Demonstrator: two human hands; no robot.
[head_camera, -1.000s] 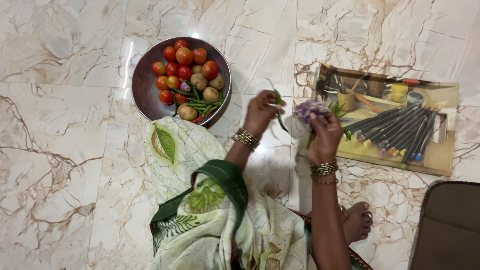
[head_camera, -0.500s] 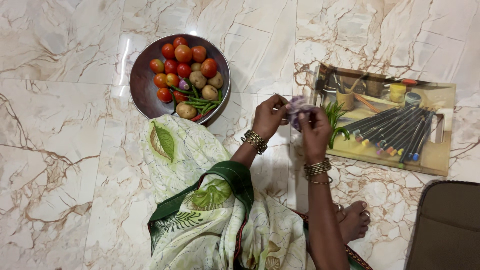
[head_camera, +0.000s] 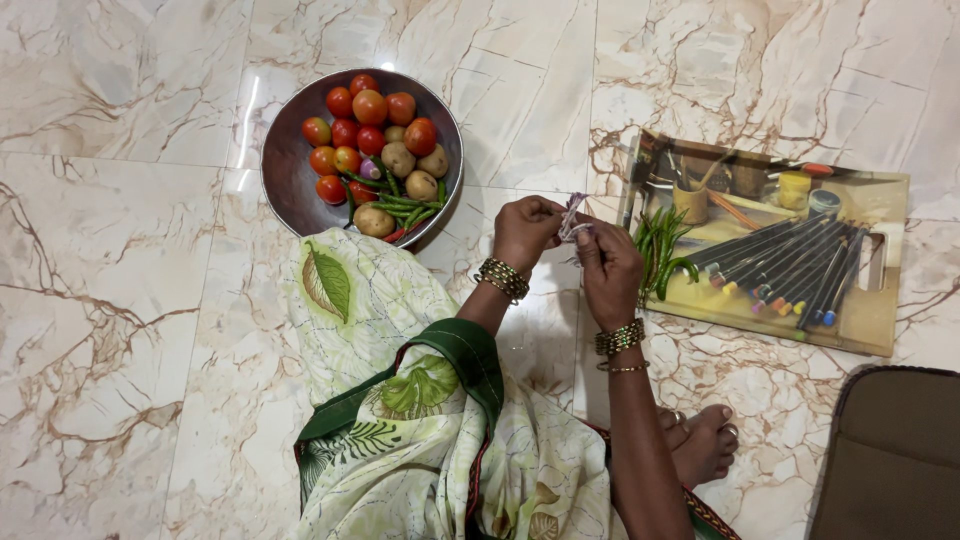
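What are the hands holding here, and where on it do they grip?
Both the left hand and right hand pinch a small crumpled purple bag between fingertips, near its top edge.

Floor (head_camera: 120, 300): glossy veined marble tile. Bowl (head_camera: 285, 170): smooth dull metal, beside the floor's tile joint. Chopping board (head_camera: 860, 320): glossy printed surface. Bangles (head_camera: 620, 337): shiny metal. Garment (head_camera: 420, 440): printed cloth.

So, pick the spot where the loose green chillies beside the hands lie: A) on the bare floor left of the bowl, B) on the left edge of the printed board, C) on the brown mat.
B: the chillies lie on the left edge of the board, just right of the hands.
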